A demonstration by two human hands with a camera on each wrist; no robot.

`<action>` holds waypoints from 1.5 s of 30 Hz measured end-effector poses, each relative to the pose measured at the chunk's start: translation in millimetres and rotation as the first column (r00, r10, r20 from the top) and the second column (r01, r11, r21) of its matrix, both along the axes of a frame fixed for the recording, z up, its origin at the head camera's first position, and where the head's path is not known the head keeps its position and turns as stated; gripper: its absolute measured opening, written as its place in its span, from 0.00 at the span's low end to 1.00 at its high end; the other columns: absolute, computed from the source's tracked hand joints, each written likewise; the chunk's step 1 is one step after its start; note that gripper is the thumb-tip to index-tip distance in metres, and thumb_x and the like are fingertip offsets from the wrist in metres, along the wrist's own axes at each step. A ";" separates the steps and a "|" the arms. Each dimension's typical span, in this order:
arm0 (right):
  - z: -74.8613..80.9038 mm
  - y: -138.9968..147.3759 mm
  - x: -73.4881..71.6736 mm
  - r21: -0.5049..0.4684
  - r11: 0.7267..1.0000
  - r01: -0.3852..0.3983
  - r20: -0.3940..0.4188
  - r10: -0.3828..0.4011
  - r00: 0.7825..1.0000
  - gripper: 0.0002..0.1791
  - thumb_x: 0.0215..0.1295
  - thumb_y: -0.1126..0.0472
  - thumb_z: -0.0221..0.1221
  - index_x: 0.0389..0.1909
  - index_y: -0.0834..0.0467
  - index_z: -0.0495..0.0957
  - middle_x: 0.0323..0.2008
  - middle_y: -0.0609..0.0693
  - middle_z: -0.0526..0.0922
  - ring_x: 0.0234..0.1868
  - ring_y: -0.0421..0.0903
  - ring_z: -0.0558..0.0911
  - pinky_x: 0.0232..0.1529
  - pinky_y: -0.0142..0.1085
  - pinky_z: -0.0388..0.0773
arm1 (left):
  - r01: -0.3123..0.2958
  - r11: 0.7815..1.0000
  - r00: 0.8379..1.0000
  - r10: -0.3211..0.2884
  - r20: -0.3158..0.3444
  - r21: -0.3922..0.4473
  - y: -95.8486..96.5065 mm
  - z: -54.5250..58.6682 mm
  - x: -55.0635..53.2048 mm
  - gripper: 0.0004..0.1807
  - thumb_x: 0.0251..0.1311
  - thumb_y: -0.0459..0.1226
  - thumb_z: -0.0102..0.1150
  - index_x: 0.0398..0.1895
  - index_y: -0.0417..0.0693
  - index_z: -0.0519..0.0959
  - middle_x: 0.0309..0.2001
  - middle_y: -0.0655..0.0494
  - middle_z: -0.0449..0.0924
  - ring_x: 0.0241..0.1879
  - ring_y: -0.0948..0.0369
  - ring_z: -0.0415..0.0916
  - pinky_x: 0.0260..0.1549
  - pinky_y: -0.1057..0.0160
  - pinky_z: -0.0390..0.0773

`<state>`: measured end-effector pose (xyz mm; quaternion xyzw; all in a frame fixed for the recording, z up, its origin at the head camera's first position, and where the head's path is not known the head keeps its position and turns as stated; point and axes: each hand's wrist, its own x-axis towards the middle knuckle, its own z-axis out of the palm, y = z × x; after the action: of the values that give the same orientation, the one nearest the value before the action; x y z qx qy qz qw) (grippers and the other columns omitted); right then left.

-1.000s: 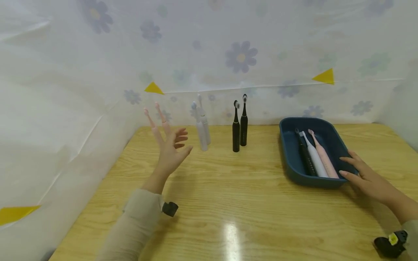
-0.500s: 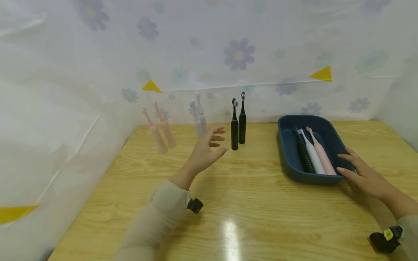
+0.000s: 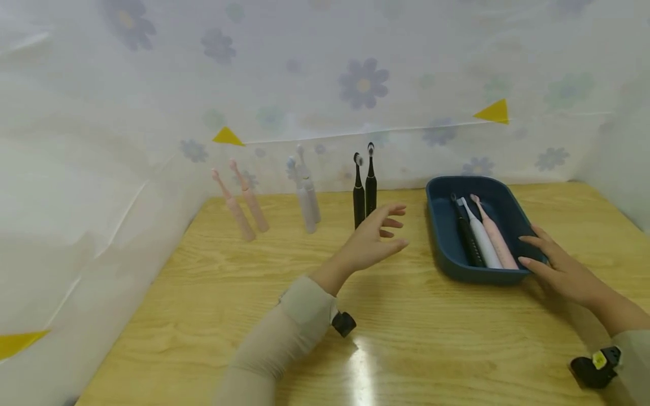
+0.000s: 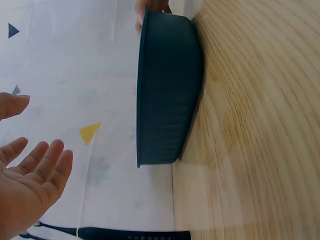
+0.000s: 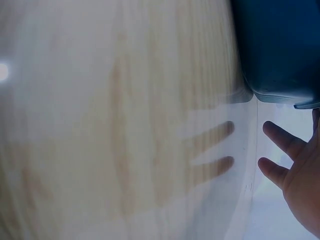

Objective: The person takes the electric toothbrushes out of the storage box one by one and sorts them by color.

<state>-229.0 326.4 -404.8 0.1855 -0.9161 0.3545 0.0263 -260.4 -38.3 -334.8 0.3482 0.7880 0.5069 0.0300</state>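
My left hand [image 3: 368, 242] hovers over the table with fingers spread and nothing in them. It overlaps the lower ends of two upright black electric toothbrushes [image 3: 358, 197] in the head view. In the left wrist view, one black toothbrush [image 4: 130, 233] shows below the hand. On the right, my right hand [image 3: 569, 276] holds the rim of a dark blue plastic bin [image 3: 435, 225], thumb and a finger over its edge. Inside lie a black toothbrush [image 3: 469, 239], a white toothbrush [image 3: 482, 237] and a pink toothbrush [image 3: 497, 237], side by side.
Two pink toothbrushes [image 3: 249, 203] stand at the table's back left. Two white toothbrushes [image 3: 307, 203] stand between them and the black pair. A flowered white sheet [image 3: 284, 67] hangs behind the wooden table [image 3: 203, 316].
My left hand has moved right, from in front of the pink toothbrushes, past the white pair, to the black pair, still holding nothing. The right hand stays at the bin.
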 end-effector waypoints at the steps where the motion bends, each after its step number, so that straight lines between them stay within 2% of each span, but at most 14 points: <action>1: 0.4 -0.4 -0.6 0.000 1.000 -0.007 -0.005 0.007 1.000 0.29 0.65 0.63 0.44 0.61 0.71 0.46 0.64 0.54 0.26 0.61 0.60 0.29 0.45 0.68 0.36 | 0.008 1.000 1.000 -0.008 0.013 0.009 3.4 0.6 -0.3 0.31 0.54 0.36 0.56 0.61 0.50 0.56 0.56 0.55 0.61 0.49 0.64 0.65 0.44 0.67 0.68; 5: 2.3 -0.6 -1.9 0.011 1.000 -0.020 -0.013 0.021 1.000 0.29 0.65 0.64 0.44 0.61 0.72 0.45 0.64 0.58 0.26 0.60 0.63 0.30 0.43 0.69 0.39 | 0.036 0.998 0.996 -0.040 0.078 0.051 16.8 1.2 -2.0 0.31 0.54 0.35 0.55 0.61 0.49 0.57 0.55 0.56 0.62 0.48 0.65 0.66 0.44 0.68 0.69; 9: 3.0 -0.1 -1.8 0.010 1.000 -0.024 -0.005 0.024 1.000 0.29 0.65 0.65 0.43 0.61 0.72 0.44 0.64 0.57 0.25 0.60 0.63 0.31 0.41 0.68 0.44 | 0.043 0.995 0.984 -0.057 0.167 0.084 30.2 1.9 -2.5 0.30 0.54 0.36 0.56 0.60 0.51 0.58 0.55 0.57 0.62 0.48 0.65 0.66 0.43 0.69 0.69; 15: 0.3 1.0 -2.1 0.003 1.000 -0.025 -0.001 0.025 1.000 0.29 0.65 0.65 0.43 0.61 0.72 0.44 0.64 0.56 0.25 0.60 0.65 0.31 0.41 0.69 0.43 | 0.031 0.990 0.945 -0.074 0.319 0.140 54.0 -3.5 -8.0 0.28 0.54 0.36 0.56 0.59 0.54 0.60 0.53 0.60 0.64 0.47 0.66 0.67 0.38 0.69 0.71; 20: 0.5 0.0 -3.2 0.001 1.000 -0.025 0.000 0.025 1.000 0.29 0.65 0.64 0.44 0.61 0.72 0.44 0.64 0.56 0.25 0.60 0.66 0.32 0.42 0.69 0.41 | 0.040 0.986 0.914 -0.101 0.393 0.161 72.6 -4.3 -10.2 0.29 0.54 0.35 0.56 0.59 0.54 0.60 0.51 0.63 0.65 0.45 0.67 0.67 0.36 0.69 0.72; 22: 0.4 -0.3 -3.7 0.002 1.000 -0.026 -0.005 0.026 1.000 0.29 0.65 0.65 0.44 0.61 0.72 0.45 0.64 0.56 0.25 0.60 0.65 0.31 0.42 0.69 0.41 | 0.036 0.982 0.896 -0.115 0.429 0.186 79.8 -6.1 -12.3 0.29 0.54 0.34 0.55 0.59 0.53 0.59 0.51 0.62 0.66 0.44 0.68 0.68 0.35 0.69 0.72; 24: -0.1 0.0 -3.7 0.003 1.000 -0.026 -0.010 0.026 1.000 0.29 0.64 0.65 0.44 0.61 0.72 0.45 0.64 0.56 0.26 0.61 0.63 0.30 0.42 0.69 0.40 | 0.019 0.978 0.878 -0.116 0.465 0.207 86.8 -7.8 -14.3 0.28 0.54 0.33 0.55 0.59 0.52 0.60 0.50 0.62 0.67 0.42 0.69 0.68 0.35 0.70 0.72; 26: -0.5 0.4 -3.4 0.003 1.000 -0.026 -0.011 0.026 1.000 0.28 0.64 0.65 0.44 0.61 0.73 0.45 0.64 0.57 0.26 0.61 0.61 0.30 0.43 0.69 0.39 | -0.006 0.977 0.868 -0.101 0.486 0.214 93.0 -9.4 -16.1 0.28 0.54 0.33 0.55 0.59 0.52 0.61 0.49 0.61 0.68 0.41 0.69 0.69 0.35 0.70 0.72; 27: -0.6 0.6 -3.1 0.004 1.000 -0.025 -0.011 0.026 1.000 0.28 0.64 0.65 0.44 0.61 0.73 0.45 0.64 0.57 0.26 0.61 0.61 0.29 0.43 0.69 0.39 | -0.022 0.978 0.867 -0.085 0.491 0.209 96.0 -10.0 -16.9 0.27 0.54 0.33 0.55 0.58 0.52 0.62 0.49 0.61 0.68 0.41 0.69 0.69 0.35 0.70 0.72; 30: -0.7 1.2 -2.8 0.007 1.000 -0.023 -0.004 0.023 1.000 0.28 0.64 0.65 0.43 0.61 0.73 0.45 0.64 0.59 0.26 0.60 0.63 0.29 0.44 0.68 0.36 | -0.075 0.986 0.879 -0.005 0.476 0.149 104.0 -11.6 -19.5 0.26 0.53 0.35 0.57 0.56 0.54 0.64 0.47 0.63 0.70 0.41 0.69 0.69 0.35 0.71 0.71; 32: -0.4 1.3 -2.6 0.010 1.000 -0.027 -0.004 0.027 1.000 0.29 0.64 0.65 0.43 0.60 0.74 0.44 0.64 0.60 0.25 0.60 0.65 0.29 0.44 0.68 0.33 | -0.100 0.986 0.878 0.026 0.479 0.132 109.4 -13.3 -21.8 0.25 0.52 0.35 0.57 0.55 0.55 0.65 0.46 0.64 0.70 0.42 0.69 0.69 0.36 0.71 0.71; 37: -0.3 0.3 -2.1 0.006 1.000 -0.027 0.000 0.027 1.000 0.29 0.65 0.65 0.43 0.61 0.73 0.44 0.64 0.59 0.25 0.59 0.66 0.29 0.44 0.69 0.34 | -0.132 0.974 0.846 0.013 0.534 0.186 122.7 -18.8 -26.3 0.26 0.52 0.33 0.56 0.56 0.54 0.64 0.45 0.62 0.69 0.42 0.69 0.68 0.37 0.70 0.70; 42: -0.2 0.0 -1.6 0.001 1.000 -0.024 0.005 0.024 1.000 0.28 0.65 0.65 0.43 0.61 0.73 0.44 0.64 0.58 0.25 0.60 0.65 0.29 0.44 0.69 0.35 | -0.167 0.961 0.823 0.013 0.568 0.219 134.0 -24.8 -30.3 0.26 0.52 0.32 0.57 0.55 0.54 0.64 0.47 0.60 0.68 0.42 0.68 0.67 0.37 0.70 0.71; 45: 0.3 0.2 -1.9 0.004 1.000 -0.028 0.003 0.028 1.000 0.28 0.65 0.65 0.43 0.61 0.73 0.44 0.64 0.59 0.25 0.59 0.66 0.29 0.43 0.69 0.34 | -0.217 0.945 0.797 0.028 0.603 0.244 141.1 -27.6 -32.3 0.25 0.50 0.30 0.58 0.53 0.53 0.67 0.45 0.60 0.69 0.40 0.67 0.68 0.36 0.70 0.71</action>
<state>-230.9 326.6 -404.4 0.1980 -0.9141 0.3534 0.0197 -292.7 102.9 -362.4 0.1209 0.6736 0.7046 0.1874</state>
